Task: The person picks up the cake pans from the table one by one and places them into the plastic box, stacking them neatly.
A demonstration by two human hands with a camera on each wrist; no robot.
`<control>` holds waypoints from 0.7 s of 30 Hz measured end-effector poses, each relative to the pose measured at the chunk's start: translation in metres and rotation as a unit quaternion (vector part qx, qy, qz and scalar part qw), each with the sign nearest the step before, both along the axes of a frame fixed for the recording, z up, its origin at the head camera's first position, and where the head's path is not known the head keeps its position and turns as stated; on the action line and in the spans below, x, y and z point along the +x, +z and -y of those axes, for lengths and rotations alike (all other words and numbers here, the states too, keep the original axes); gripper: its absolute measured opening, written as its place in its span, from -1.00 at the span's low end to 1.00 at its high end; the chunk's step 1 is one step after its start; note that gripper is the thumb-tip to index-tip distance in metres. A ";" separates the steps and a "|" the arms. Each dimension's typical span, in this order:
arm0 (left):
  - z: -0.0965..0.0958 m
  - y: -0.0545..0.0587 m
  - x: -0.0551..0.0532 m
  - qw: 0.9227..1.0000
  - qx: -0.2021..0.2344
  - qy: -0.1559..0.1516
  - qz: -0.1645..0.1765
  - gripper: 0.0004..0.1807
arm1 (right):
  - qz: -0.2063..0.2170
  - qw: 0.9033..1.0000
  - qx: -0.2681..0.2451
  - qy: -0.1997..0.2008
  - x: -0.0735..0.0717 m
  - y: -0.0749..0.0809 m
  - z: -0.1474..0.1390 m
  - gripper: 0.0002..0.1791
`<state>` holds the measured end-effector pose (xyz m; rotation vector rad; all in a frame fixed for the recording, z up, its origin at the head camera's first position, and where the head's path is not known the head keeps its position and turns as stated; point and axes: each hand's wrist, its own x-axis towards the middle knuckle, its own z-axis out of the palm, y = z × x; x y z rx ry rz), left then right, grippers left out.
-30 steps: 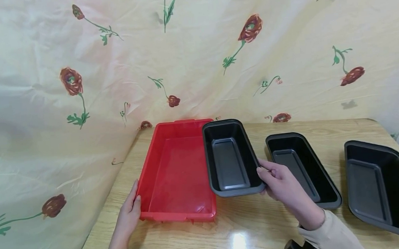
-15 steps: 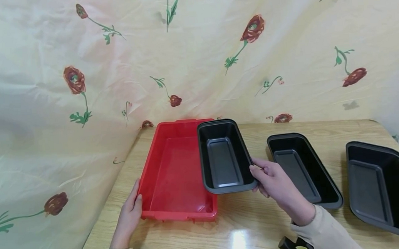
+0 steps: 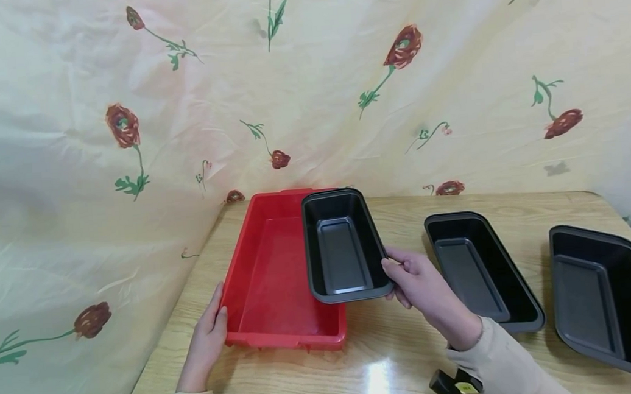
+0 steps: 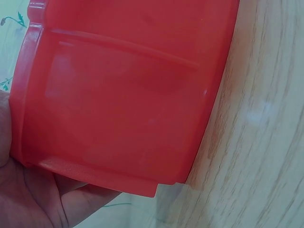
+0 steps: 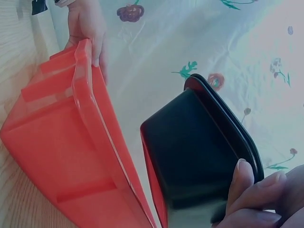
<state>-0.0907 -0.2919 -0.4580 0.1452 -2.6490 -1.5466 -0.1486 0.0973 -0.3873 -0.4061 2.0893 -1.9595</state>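
The fingers of the right hand (image 3: pixel 417 281) pinch the black pan (image 3: pixel 343 250) at its near right corner, thumb at the rim and the others against the outer wall beneath; such a corner hold probably suits a stiff pan, since it leaves the hollow facing up and most of the rim free; the left hand (image 3: pixel 207 336) lies with fingers nearly straight along the outer side of the red tray (image 3: pixel 284 339), thumb at its near left corner, likely to steady it, though whether the fingertips hook under the rim I cannot tell; the pan hangs over the tray's right part, and the right wrist view shows a gap between the two; the tray appears to rest on the wooden table (image 3: pixel 301 384), long sides running away from the person; farther right lie the middle pan (image 3: pixel 471 271) and the rightmost pan (image 3: pixel 586 300), hollows up, seemingly spaced so each can be grasped singly; a floral cloth (image 3: pixel 306 69) hangs behind.
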 end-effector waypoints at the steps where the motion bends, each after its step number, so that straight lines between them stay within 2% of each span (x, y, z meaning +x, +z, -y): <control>1: 0.000 0.000 0.000 1.000 0.000 0.001 0.000 -0.39 | 0.001 1.000 -0.002 0.002 0.000 0.000 0.001 -0.51; 14: -0.001 0.001 0.001 1.000 0.004 0.007 0.013 -0.39 | 0.016 1.000 -0.013 0.013 -0.003 0.000 0.021 -0.52; 21: -0.001 0.000 0.001 1.000 0.010 0.007 0.014 -0.39 | 0.038 0.999 -0.010 0.019 -0.005 0.000 0.033 -0.52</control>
